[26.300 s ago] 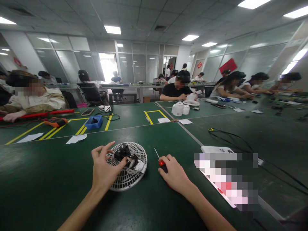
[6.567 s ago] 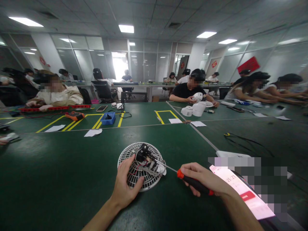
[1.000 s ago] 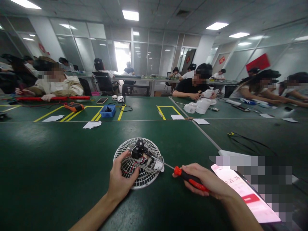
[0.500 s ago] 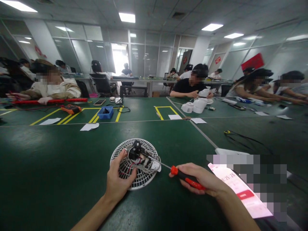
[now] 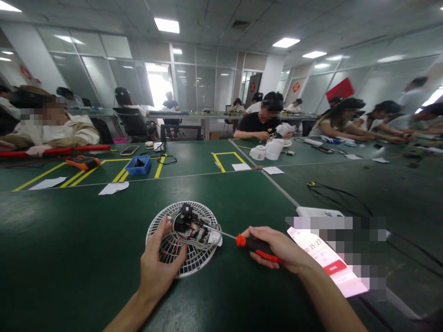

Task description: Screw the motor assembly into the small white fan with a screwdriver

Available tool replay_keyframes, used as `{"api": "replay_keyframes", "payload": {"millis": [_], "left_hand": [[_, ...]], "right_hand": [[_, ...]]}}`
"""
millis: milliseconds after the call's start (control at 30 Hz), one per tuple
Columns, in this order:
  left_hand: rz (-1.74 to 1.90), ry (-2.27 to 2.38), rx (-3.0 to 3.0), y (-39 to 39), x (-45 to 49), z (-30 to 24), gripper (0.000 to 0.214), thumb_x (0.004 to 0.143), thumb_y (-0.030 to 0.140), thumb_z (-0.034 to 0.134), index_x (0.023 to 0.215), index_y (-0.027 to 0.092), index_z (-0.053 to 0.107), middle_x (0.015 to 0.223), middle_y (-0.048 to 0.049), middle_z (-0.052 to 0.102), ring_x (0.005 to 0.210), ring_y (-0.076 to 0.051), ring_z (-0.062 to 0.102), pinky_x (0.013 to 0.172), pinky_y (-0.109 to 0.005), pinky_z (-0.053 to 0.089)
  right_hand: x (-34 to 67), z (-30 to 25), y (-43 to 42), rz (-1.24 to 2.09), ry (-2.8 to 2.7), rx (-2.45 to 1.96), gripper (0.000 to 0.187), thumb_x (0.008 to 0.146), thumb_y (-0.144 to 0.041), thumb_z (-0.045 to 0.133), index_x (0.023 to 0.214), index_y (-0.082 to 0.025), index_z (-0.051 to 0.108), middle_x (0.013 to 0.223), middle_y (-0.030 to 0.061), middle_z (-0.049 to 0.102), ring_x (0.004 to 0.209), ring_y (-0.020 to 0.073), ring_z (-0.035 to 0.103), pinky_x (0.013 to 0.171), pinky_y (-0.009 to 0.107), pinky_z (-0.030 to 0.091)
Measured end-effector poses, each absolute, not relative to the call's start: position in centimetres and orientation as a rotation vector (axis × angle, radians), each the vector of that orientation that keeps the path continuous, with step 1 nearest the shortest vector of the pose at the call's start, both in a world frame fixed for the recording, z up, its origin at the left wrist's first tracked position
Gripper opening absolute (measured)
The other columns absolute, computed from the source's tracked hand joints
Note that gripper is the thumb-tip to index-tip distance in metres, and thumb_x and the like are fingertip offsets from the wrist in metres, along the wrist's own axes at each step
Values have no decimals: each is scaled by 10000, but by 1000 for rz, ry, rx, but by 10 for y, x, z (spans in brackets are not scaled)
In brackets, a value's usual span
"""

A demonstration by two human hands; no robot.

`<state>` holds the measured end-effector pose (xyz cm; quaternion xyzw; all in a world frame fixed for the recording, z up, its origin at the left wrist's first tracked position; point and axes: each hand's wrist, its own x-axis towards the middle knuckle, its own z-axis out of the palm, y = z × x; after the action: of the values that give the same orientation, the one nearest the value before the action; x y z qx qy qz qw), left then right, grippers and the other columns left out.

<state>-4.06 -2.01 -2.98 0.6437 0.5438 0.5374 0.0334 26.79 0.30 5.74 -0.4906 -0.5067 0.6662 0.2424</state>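
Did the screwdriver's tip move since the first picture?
Yes, left. Judged by the yellow tape, the screwdriver's tip went from beside the grille to over it.

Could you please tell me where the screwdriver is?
In the head view, the right hand grips the screwdriver, its shaft reaching left over the white grille.

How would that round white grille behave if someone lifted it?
The grille would probably feel stiff, as its ribs form a closed round lattice. It might tip toward its far rim, since the bulky black part sits nearer that side. The grey cable lies in loops, so it could flop about.
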Motion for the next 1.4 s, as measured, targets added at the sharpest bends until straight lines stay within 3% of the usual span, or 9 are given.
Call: {"api": "replay_keyframes", "payload": {"millis": [267,600,767,967,1067,1133,1233,1300,1400], "left_hand": [[1672,1642,2156,-17,-41,-31,630,848,331,712,1435,261,495,1309,-85,647,1170,-254,641,1066,-459,520],[1694,1669,2246,-16,-41,-30,624,855,302,692,1443,261,487,1318,-86,650,1169,-266,649,1038,-451,547],[1698,1663,2243,-16,-41,-30,638,850,306,700,1449,265,482,1325,-86,647,1172,-269,647,1051,-461,538],[1688,1663,2236,-17,-41,-28,662,846,295,705,1462,264,465,1322,-87,644,1170,-268,644,1044,-457,540],[1692,1673,2236,-18,-40,-27,654,846,291,704,1456,256,470,1308,-90,651,1161,-267,648,1034,-450,542],[1685,1677,2234,-17,-40,-26,641,849,291,700,1449,253,477,1308,-91,652,1163,-269,647,1040,-455,535],[1673,1678,2230,-17,-39,-26,633,848,300,703,1441,254,485,1310,-89,651,1175,-272,640,1050,-462,525],[1673,1678,2209,-17,-40,-26,621,849,310,704,1431,255,496,1305,-87,653,1174,-272,641,1052,-462,524],[1677,1673,2168,-18,-40,-26,607,845,314,708,1416,255,512,1304,-85,655,1173,-269,642,1057,-464,522]], "right_hand": [[268,59,2,1810,-1453,-1323,480,904,-622,592,985,-152,648,549,-46,599,335,40,395,318,131,245],[266,63,2,1693,-1515,-1403,519,884,-656,595,1030,-159,641,552,-40,608,330,45,399,313,135,239],[269,64,2,1553,-1591,-1469,511,893,-634,592,1105,-174,661,570,-31,629,382,78,457,359,160,300],[269,66,7,1314,-1580,-1314,486,717,-500,849,1048,-172,712,675,-31,620,637,137,565,598,239,434],[266,62,5,1410,-1510,-1309,502,726,-509,835,1077,-176,699,737,-13,630,665,148,581,577,238,470],[264,61,3,1565,-1480,-1386,537,826,-578,711,1193,-191,648,804,26,686,598,140,590,452,204,426],[265,63,0,1725,-1493,-1457,556,934,-608,520,1299,-194,585,679,16,688,387,84,451,331,161,238],[267,65,-1,1704,-1527,-1454,547,939,-589,520,1317,-198,575,603,-18,642,360,70,393,334,158,190],[270,70,0,1575,-1595,-1477,587,901,-586,604,1359,-224,542,642,-23,645,434,93,456,376,172,249]]}}
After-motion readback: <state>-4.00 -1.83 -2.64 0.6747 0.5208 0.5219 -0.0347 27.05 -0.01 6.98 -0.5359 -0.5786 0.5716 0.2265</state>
